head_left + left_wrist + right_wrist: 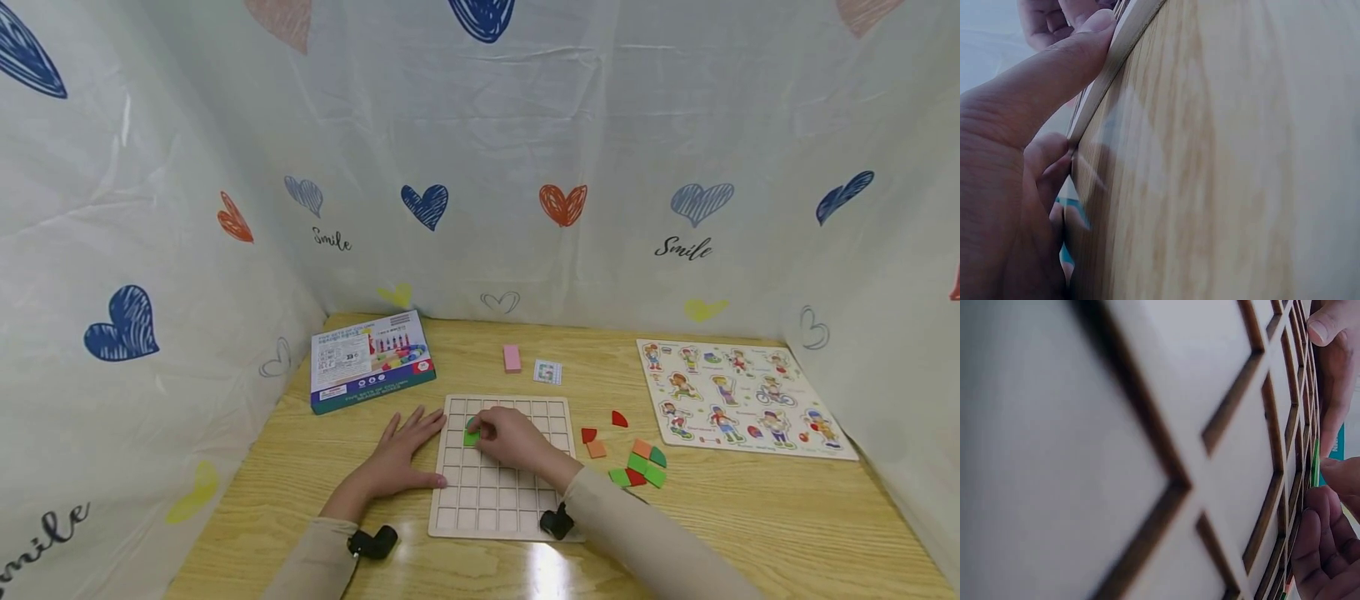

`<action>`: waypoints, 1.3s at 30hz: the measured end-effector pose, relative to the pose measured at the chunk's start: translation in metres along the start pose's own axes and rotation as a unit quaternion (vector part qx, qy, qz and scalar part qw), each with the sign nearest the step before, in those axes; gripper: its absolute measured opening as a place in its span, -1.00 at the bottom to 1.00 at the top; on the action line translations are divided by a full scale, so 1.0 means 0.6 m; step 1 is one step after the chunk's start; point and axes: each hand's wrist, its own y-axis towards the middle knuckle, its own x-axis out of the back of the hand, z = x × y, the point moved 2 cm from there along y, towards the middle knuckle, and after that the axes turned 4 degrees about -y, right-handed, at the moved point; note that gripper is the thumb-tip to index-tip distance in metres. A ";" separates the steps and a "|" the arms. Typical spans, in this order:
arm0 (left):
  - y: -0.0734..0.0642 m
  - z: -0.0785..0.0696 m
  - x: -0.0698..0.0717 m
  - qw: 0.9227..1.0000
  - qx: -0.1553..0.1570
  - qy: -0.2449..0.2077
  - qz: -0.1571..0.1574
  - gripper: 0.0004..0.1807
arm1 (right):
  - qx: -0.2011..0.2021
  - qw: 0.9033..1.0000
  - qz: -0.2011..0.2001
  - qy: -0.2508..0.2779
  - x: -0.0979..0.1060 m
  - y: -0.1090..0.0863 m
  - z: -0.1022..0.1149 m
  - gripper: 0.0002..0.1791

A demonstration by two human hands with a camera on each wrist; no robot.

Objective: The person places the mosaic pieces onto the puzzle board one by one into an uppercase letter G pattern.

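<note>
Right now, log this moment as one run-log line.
left hand: touching grid board; right hand: at green square; loose pieces: right of board

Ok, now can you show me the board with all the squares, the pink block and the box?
Board [487, 497]: head view, on a bare square in its lower half.
Pink block [512, 358]: head view, near the middle of its visible surface.
Box [375, 358]: head view, on its printed top.

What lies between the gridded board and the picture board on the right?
Loose red, orange and green pieces lie between the gridded board and picture board, as the head view shows.
</note>
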 end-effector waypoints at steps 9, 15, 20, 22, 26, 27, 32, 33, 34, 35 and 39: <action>0.000 -0.001 0.000 1.000 0.003 0.001 -0.002 0.10 | 0.015 1.000 0.002 0.010 0.016 -0.018 -0.016 -0.79; 0.000 -0.005 0.000 1.000 0.003 0.002 -0.001 0.10 | 0.013 1.000 -0.005 0.016 0.034 -0.040 -0.031 -0.80; 0.000 -0.005 0.000 1.000 -0.001 -0.001 -0.003 0.10 | -0.002 1.000 -0.019 0.017 0.053 -0.064 -0.051 -0.81; 0.000 -0.003 0.000 1.000 0.000 0.001 -0.002 0.11 | -0.009 1.000 -0.025 0.016 0.061 -0.075 -0.062 -0.81; 0.001 0.000 -0.002 1.000 0.004 0.006 0.000 0.12 | -0.031 0.999 -0.036 0.017 0.080 -0.102 -0.087 -0.83; 0.001 0.000 -0.002 1.000 0.004 0.007 0.000 0.12 | -0.035 0.998 -0.040 0.018 0.085 -0.110 -0.094 -0.84; 0.002 0.001 -0.003 1.000 0.005 0.006 0.000 0.13 | -0.049 0.997 -0.056 0.012 0.109 -0.146 -0.125 -0.83; 0.002 0.001 -0.004 1.000 0.006 0.006 0.000 0.13 | -0.048 0.997 -0.059 0.009 0.113 -0.152 -0.130 -0.83; 0.002 0.001 -0.004 1.000 0.007 0.007 0.000 0.13 | -0.047 0.997 -0.063 0.005 0.118 -0.158 -0.135 -0.83; 0.002 0.001 -0.004 1.000 0.007 0.007 0.000 0.13 | -0.044 0.997 -0.065 0.002 0.122 -0.164 -0.140 -0.83; 0.002 0.000 -0.004 1.000 0.006 0.009 0.000 0.13 | -0.049 0.996 -0.072 -0.006 0.134 -0.184 -0.155 -0.82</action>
